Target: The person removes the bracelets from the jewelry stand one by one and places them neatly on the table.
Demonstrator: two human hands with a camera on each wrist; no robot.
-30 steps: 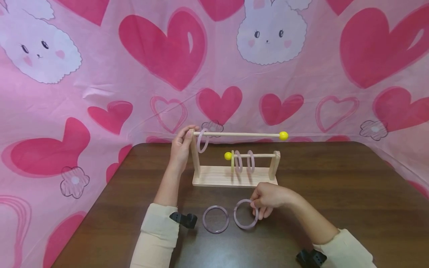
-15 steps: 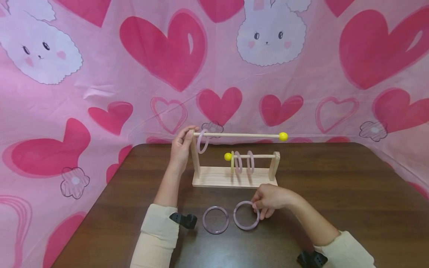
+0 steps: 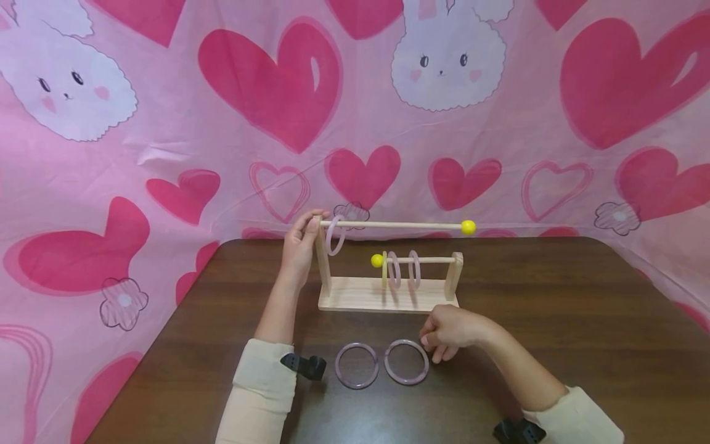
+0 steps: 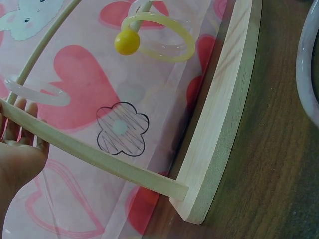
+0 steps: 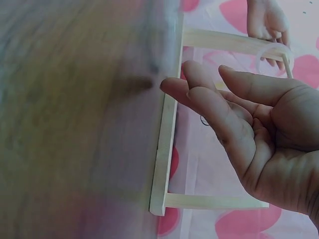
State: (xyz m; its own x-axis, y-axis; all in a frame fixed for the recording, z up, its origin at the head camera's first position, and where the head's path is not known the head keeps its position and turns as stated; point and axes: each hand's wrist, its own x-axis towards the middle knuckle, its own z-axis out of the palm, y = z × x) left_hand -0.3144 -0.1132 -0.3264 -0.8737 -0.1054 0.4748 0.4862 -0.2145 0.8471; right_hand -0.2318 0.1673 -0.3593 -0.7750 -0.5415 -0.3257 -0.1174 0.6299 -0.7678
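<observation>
My left hand (image 3: pixel 299 246) grips the top of the tall left post of a wooden bangle stand (image 3: pixel 360 295). A pale pink bangle (image 3: pixel 330 237) hangs on the long upper rod close to that hand. On the short lower rod hang a yellow bangle (image 4: pixel 174 56) and two pink bangles (image 3: pixel 415 271). Two purple bangles lie flat on the table in front of the stand, a left bangle (image 3: pixel 338 375) and a right bangle (image 3: pixel 407 382). Right beside the right bangle is my right hand (image 3: pixel 452 330), thumb and fingers apart with nothing between them in the right wrist view.
The dark wooden table (image 3: pixel 554 320) extends on both sides of the stand. Yellow balls cap both rods, the upper ball (image 3: pixel 468 227) at the right and the lower ball (image 3: pixel 377 261) at the left. A pink heart-print cloth (image 3: pixel 233 135) hangs behind.
My right hand has let go of the right purple bangle, which was tilted up in its fingers and now lies flat. My left hand has stayed on the post.
</observation>
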